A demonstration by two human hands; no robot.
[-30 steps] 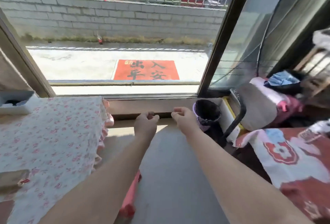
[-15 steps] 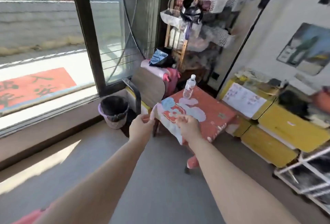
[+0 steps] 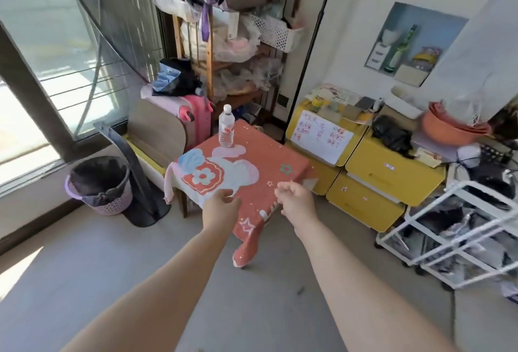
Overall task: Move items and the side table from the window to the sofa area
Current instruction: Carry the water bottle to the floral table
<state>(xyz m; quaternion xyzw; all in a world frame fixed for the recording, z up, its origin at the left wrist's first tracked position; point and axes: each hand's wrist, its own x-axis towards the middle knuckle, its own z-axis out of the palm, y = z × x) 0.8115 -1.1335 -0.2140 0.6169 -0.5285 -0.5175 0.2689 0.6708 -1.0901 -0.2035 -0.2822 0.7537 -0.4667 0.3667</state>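
A small side table [image 3: 280,155] stands near the window, draped in a red cloth with a white cartoon print. A clear water bottle [image 3: 226,126] with a white cap stands upright on its far corner. My left hand [image 3: 220,207] and my right hand [image 3: 294,200] are stretched out over the table's near edge. Both hold nothing; the fingers are loosely curled and apart. I cannot tell whether they touch the cloth.
A purple waste bin [image 3: 99,184] with a black liner and a black fan stand [image 3: 137,183] sit left of the table. Yellow drawer cabinets [image 3: 372,180] and a white wire cart [image 3: 459,234] stand to the right. A wooden shelf rack [image 3: 224,29] and pink suitcase [image 3: 196,110] are behind.
The view has swung right from the window to the red-clothed table, which is now closer. Both hands have stayed out in front and reach its near edge, fingers looser than before.
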